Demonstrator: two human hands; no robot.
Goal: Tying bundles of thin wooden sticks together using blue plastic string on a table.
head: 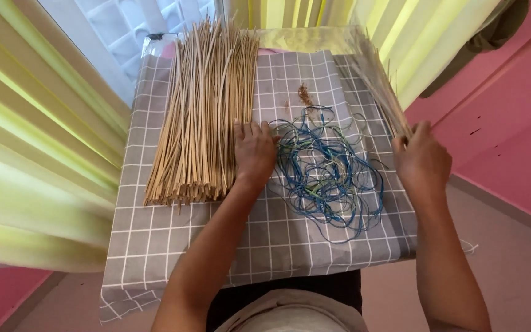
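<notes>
A big pile of thin tan sticks point(201, 117) lies lengthwise on the left half of a small table covered with a grey checked cloth point(265, 240). My left hand point(254, 150) rests palm down on the cloth at the pile's right edge, fingers together, touching the outermost sticks. To its right lies a loose tangle of blue and green string point(327, 172). My right hand point(422, 161) is at the table's right edge, closed around the near end of a smaller bundle of sticks point(379, 83) that slants away toward the back.
Yellow-green pleated curtains point(38, 154) hang along the left and behind the table. A pink wall point(511, 123) rises on the right. A small brown scrap point(305, 95) lies on the cloth behind the string. Grey floor point(511, 270) lies beside the table.
</notes>
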